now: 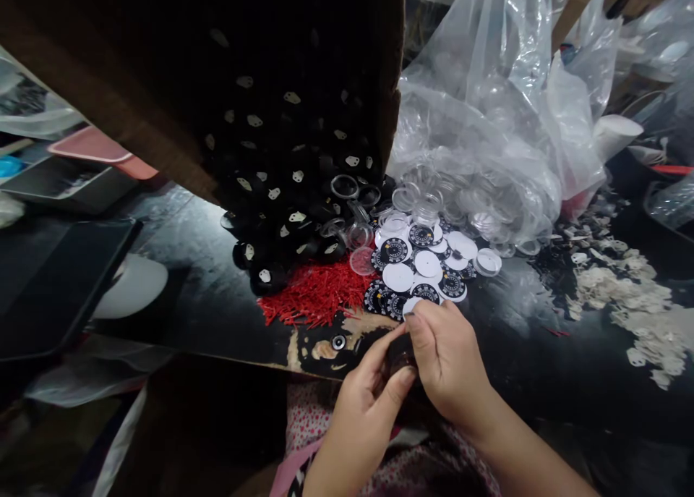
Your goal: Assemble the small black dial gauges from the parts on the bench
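Observation:
My left hand (364, 399) and my right hand (445, 359) meet at the table's front edge, both closed round a small round black part (400, 354) held between their fingers. Just beyond them lie printed dial discs (423, 265), some black with white marks, some white side up. A heap of thin red pins (317, 294) lies to the left of the discs. Black round casings (282, 222) spill from a tipped cardboard box (108, 85).
A clear plastic bag (488, 135) of clear round lenses sits behind the discs. White scraps (629, 294) are scattered at the right. A dark tray (54, 287) lies at the left, a pink tray (103, 150) behind it. The table top (217, 302) is dark.

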Available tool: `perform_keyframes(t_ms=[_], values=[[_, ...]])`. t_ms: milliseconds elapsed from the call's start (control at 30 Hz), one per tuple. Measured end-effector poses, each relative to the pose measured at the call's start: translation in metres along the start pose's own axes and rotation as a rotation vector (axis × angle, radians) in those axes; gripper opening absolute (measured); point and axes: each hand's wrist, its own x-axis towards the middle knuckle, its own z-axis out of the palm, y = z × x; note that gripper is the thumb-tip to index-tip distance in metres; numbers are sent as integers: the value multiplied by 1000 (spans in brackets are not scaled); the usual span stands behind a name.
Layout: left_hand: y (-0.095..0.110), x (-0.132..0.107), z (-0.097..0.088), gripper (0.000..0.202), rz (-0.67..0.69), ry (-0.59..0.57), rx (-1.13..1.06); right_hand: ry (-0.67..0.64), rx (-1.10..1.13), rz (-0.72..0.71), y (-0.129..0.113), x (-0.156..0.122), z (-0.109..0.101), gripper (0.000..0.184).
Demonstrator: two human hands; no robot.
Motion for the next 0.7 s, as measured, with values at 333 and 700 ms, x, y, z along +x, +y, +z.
perform_keyframes(t_ms=[333, 700], values=[[-20, -48, -77, 36, -128, 305, 191, -316, 247, -40, -5, 5, 8, 23], [21, 16, -153, 50, 264, 643, 807, -413, 270, -27, -15, 1, 20, 21]])
